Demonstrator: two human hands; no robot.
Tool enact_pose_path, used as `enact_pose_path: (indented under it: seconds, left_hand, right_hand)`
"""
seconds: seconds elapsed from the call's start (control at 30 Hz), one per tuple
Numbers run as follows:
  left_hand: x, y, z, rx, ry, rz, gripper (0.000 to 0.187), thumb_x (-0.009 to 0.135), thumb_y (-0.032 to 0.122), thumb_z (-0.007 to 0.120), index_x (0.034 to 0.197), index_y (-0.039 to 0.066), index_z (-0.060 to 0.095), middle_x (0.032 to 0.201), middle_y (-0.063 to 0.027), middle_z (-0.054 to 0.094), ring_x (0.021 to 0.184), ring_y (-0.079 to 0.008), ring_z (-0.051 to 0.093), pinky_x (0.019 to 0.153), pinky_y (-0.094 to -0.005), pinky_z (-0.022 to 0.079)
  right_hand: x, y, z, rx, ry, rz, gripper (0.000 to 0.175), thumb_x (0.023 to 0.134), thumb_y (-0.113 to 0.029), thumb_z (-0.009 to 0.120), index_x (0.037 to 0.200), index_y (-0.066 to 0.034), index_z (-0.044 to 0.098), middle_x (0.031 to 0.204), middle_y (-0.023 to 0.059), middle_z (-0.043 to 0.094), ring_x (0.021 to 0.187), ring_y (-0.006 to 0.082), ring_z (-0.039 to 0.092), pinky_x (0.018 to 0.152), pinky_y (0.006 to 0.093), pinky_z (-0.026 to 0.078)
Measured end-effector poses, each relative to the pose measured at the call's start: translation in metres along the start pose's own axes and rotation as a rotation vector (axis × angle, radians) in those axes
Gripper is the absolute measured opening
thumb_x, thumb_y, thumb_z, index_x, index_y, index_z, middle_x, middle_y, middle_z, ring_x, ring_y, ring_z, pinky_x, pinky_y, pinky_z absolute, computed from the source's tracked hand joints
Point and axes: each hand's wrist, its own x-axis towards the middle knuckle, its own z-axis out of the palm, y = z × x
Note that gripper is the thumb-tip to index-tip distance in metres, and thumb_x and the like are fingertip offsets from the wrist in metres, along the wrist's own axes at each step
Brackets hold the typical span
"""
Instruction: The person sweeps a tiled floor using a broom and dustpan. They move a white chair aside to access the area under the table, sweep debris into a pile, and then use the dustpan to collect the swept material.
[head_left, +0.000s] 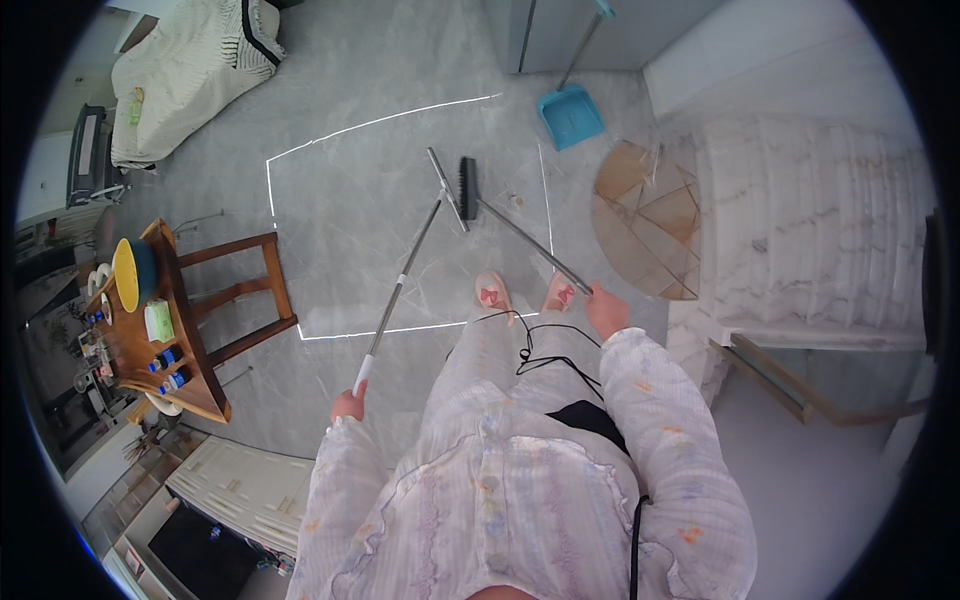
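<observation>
My left hand (349, 405) grips the white handle end of a floor squeegee (403, 280), whose metal pole runs forward to a long narrow blade head on the grey floor. In my right hand (606, 309) is the metal pole of a broom (529, 242). Its dark bristled head (468, 187) lies beside the squeegee head, just to its right, with the bristles facing left. The two heads nearly touch at their near ends; whether they are in contact I cannot tell. A small yellowish patch (517, 200) is on the floor right of the broom head.
White lines (405, 116) outline an area of floor around both heads. A blue dustpan (571, 118) stands ahead right, near a rounded patterned mat (645, 217) and marble steps (810, 225). Leftward are a wooden table (191, 352), a wooden chair (274, 281) and a covered sofa (195, 67). A black cord (559, 364) hangs over my legs.
</observation>
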Motion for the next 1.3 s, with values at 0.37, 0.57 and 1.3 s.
enact_pose_path:
  seconds: [0.37,0.57,1.3]
  left_hand:
    - [-0.001,-0.011,0.000,-0.029,0.025,-0.005,0.075,0.082,0.070,0.034,0.091,0.003,0.066,0.090,-0.0209,0.064,0.088,-0.0380,0.060,0.075,-0.0455,0.046]
    - [-0.006,-0.014,0.000,-0.002,0.035,-0.028,0.075,0.083,0.070,0.033,0.090,0.003,0.066,0.089,-0.0209,0.064,0.087,-0.0382,0.060,0.076,-0.0456,0.047]
    - [-0.009,-0.091,0.041,-0.915,-0.430,-0.219,0.039,0.087,0.045,0.053,0.101,0.009,0.050,0.068,-0.0058,0.058,0.052,-0.0189,0.058,0.041,-0.0347,0.042]
  right_hand:
    - [0.001,0.005,0.013,-0.148,0.033,-0.058,0.021,0.083,-0.022,0.052,0.100,-0.0101,0.051,0.077,0.0159,0.064,0.074,0.0358,0.062,0.062,0.0484,0.046]
    - [0.013,-0.005,0.022,-0.179,0.073,-0.113,0.021,0.083,-0.022,0.052,0.101,-0.0109,0.052,0.075,0.0145,0.064,0.074,0.0349,0.063,0.061,0.0484,0.046]
    - [-0.007,-0.042,-0.064,-0.419,0.194,-0.065,0.021,0.082,-0.024,0.057,0.099,-0.0130,0.053,0.079,0.0133,0.066,0.074,0.0325,0.064,0.063,0.0454,0.047]
